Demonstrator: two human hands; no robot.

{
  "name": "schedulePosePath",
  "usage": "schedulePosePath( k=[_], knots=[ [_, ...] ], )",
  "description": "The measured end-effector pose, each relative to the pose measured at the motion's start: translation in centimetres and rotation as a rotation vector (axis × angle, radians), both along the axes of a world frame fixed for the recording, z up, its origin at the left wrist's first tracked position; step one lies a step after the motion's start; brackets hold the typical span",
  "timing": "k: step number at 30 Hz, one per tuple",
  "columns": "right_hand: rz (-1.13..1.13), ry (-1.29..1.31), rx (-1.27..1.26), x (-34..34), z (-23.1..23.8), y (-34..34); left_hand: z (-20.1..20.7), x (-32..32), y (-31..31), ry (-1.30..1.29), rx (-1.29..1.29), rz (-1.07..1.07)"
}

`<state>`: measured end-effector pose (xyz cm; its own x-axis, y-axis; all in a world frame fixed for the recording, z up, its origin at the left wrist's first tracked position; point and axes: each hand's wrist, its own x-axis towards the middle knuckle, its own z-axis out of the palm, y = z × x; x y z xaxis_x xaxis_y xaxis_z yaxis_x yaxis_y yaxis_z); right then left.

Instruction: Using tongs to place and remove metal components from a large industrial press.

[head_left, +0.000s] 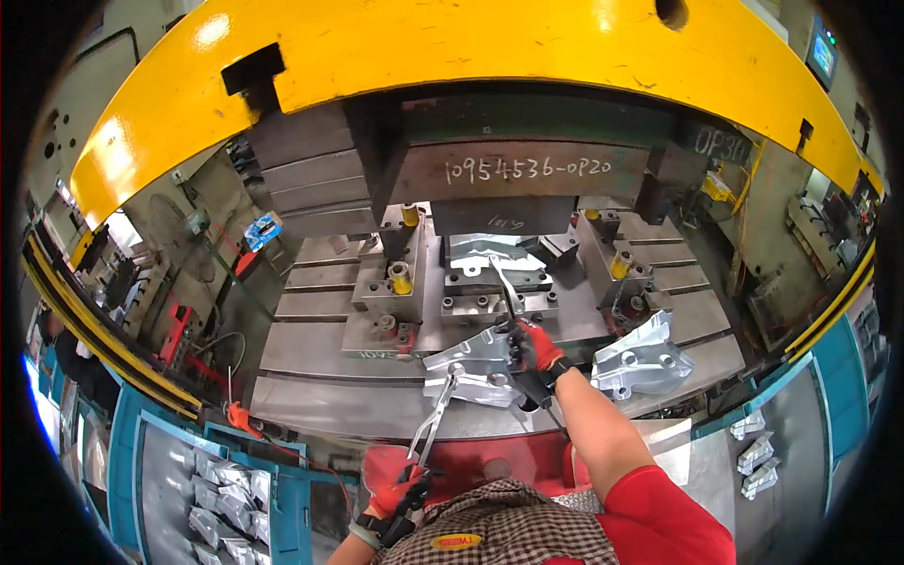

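My left hand (400,490), in a red and black glove, is closed round the handles of metal tongs (435,419). Their jaws meet a bent silver sheet-metal part (480,363) at the front of the press bed. Farther forward, my gloved right hand (535,350) grips a second pair of tongs (507,287). Its tip reaches to a shiny pressed part (490,250) lying on the lower die (499,306), under the raised upper die; whether the jaws pinch that part I cannot tell. Another formed silver part (645,363) lies on the bed, right of my right forearm.
A yellow press ram (490,47) with the upper die block (518,171) hangs over the work. Yellow-topped guide posts (400,278) flank the lower die. Several formed parts lie in a blue-framed bin (221,499) at lower left; others lie at right (756,454).
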<state>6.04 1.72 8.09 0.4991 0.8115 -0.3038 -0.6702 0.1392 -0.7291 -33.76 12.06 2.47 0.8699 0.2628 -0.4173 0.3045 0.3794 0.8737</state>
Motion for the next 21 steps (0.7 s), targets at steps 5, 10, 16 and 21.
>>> schedulePosePath(
  k=[5,10,16,21],
  knots=[
    [-0.002,-0.676,-0.107,3.5,-4.2,0.7,-1.6,-0.5,0.6,-0.009,0.029,-0.062],
    [-0.134,-1.183,-0.151,6.4,-6.9,-0.8,2.8,0.7,-0.7,0.044,-0.110,0.000],
    [-0.145,-1.098,-0.856,0.9,3.9,-0.2,1.5,0.1,-0.2,0.000,-0.070,-0.010],
    [-0.281,-1.196,-0.613,-3.8,3.1,-7.8,2.7,-0.6,-1.4,-0.019,0.111,-0.035]
  ],
)
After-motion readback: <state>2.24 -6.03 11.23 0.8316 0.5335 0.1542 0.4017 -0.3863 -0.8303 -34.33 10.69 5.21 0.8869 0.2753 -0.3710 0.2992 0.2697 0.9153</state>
